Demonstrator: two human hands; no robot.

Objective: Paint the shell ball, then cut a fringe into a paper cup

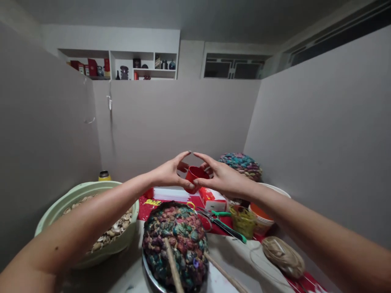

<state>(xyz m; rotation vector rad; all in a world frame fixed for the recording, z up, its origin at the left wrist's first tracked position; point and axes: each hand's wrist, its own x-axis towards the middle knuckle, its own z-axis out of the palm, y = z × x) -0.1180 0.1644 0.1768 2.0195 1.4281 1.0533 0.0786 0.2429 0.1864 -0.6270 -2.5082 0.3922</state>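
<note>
1. Plain grey walls are standing around a red tablecloth in the head view.
2. Left hand and right hand are grasping a small red cup with thumbs and fingers.
3. It is appearing above a round, knobbly, multicoloured mound.

A craft workspace is indicated. Green-handled pliers, a cord skein and shell-like pieces in a tub are seen.
</note>
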